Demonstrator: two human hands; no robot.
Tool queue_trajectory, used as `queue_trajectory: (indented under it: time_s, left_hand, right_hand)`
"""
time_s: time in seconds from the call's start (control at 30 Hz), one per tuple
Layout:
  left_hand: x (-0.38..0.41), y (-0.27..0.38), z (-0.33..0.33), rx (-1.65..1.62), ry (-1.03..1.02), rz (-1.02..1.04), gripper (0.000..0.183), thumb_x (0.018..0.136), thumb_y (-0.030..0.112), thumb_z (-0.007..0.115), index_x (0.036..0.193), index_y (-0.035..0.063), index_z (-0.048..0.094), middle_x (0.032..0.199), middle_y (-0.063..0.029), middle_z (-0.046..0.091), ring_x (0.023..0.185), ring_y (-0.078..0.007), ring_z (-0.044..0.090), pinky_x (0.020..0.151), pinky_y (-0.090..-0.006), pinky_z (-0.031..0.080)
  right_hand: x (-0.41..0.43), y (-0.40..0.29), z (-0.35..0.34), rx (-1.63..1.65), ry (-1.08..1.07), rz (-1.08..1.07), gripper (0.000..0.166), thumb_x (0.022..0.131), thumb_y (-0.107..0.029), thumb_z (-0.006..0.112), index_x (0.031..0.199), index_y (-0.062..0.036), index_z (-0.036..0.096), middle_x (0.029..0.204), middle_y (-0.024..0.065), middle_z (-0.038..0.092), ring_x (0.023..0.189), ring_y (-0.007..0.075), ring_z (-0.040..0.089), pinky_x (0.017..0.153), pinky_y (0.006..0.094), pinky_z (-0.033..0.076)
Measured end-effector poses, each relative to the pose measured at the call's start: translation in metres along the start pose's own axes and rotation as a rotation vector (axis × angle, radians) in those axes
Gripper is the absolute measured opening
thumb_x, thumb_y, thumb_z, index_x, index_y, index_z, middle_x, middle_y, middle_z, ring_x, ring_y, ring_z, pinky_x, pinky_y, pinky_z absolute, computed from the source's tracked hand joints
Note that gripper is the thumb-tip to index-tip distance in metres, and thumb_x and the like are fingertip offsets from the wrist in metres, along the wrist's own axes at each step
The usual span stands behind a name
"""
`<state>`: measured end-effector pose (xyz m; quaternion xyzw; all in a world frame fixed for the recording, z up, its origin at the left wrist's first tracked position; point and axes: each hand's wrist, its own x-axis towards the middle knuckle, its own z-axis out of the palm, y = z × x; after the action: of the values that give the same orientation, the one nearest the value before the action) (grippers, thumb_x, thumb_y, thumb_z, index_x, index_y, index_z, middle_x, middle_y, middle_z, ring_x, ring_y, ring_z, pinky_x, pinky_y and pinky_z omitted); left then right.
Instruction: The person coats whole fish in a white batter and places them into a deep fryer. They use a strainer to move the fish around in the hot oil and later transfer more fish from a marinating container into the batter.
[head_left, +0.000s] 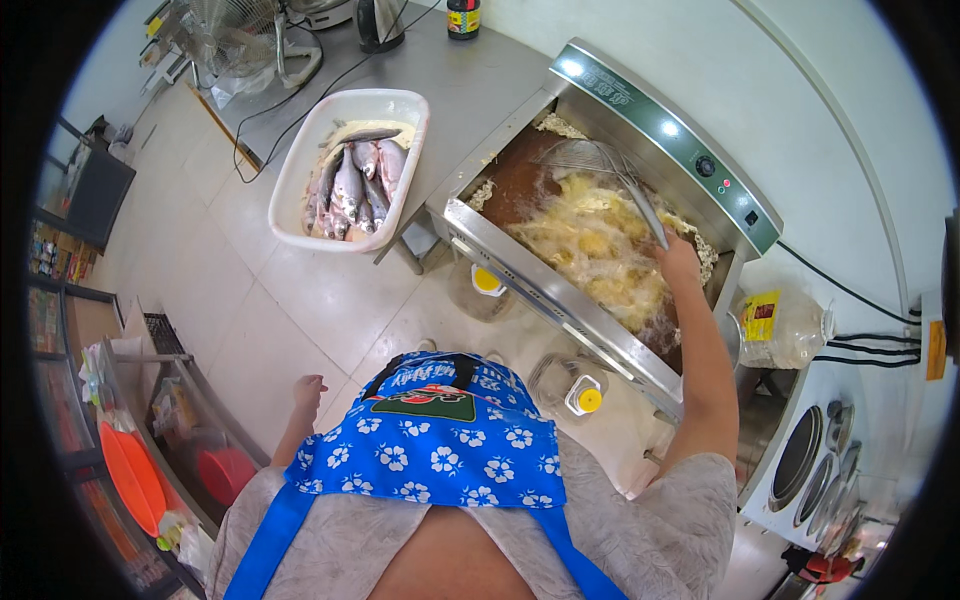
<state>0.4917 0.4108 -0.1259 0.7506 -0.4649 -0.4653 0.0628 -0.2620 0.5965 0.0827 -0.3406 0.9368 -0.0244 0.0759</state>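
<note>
My right hand (679, 256) is closed on the metal handle of a wire skimmer (577, 157), whose mesh head lies at the back left of a stainless-steel deep fryer (517, 259). Brown oil (517, 172) fills the fryer, and pale yellow pieces of frying food (600, 244) bubble across its middle and right. Fried crumbs (559, 126) cling to its edges. My left hand (308, 394) hangs at my side over the floor, seemingly empty, its fingers partly curled. Left of the fryer, a white plastic tub (281, 202) holds several whole raw fish (347, 184) in pale batter or flour.
A grey metal table (472, 82) carries the tub, a fan (232, 37), a kettle (379, 26) and a dark bottle (463, 19). Cables cross it. Clear jugs with yellow caps (590, 400) stand below the fryer. A large plastic oil jug (784, 330) is at its right.
</note>
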Motion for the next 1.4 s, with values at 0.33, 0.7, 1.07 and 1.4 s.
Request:
queue_trajectory:
  time_s: [0.33,0.7,1.07,1.4]
  left_hand:
    - [0.008,-0.084,-0.007,0.325,-0.071,0.337,0.028,0.083,0.012,0.049,0.100,0.0016,0.068,0.077,-0.0136,0.068,0.039,-0.0120,0.046,0.033,-0.0283,0.035]
    - [0.010,0.005,-0.001,0.003,-0.024,0.044,0.033,0.083,0.011,0.047,0.108,0.0005,0.064,0.080,-0.0135,0.069,0.041,-0.0110,0.045,0.036,-0.0262,0.035]
    - [0.017,-0.060,-0.007,0.236,-0.104,0.275,0.026,0.084,0.012,0.051,0.103,0.0031,0.067,0.074,-0.0104,0.067,0.040,-0.0115,0.044,0.035,-0.0272,0.034]
    - [0.021,-0.022,0.000,-0.020,-0.050,0.052,0.028,0.084,0.013,0.050,0.102,0.0031,0.068,0.077,-0.0117,0.069,0.041,-0.0128,0.047,0.036,-0.0287,0.036]
  right_hand:
    - [-0.012,0.027,-0.054,0.037,0.078,-0.157,0.047,0.080,-0.022,0.066,0.124,-0.0090,0.058,0.101,0.0238,0.064,0.092,0.0382,0.062,0.081,0.0430,0.048]
    - [0.023,0.006,0.002,0.032,0.047,0.025,0.050,0.080,-0.022,0.066,0.128,-0.0125,0.055,0.097,0.0226,0.065,0.089,0.0370,0.063,0.079,0.0435,0.049]
    - [-0.010,0.041,-0.019,0.168,0.034,-0.143,0.053,0.079,-0.020,0.068,0.128,-0.0047,0.053,0.100,0.0239,0.064,0.092,0.0353,0.063,0.079,0.0384,0.048]
    - [0.001,0.082,0.007,0.278,0.043,-0.090,0.045,0.084,-0.022,0.066,0.126,-0.0067,0.056,0.064,0.0080,0.059,0.049,0.0157,0.054,0.048,0.0325,0.044]
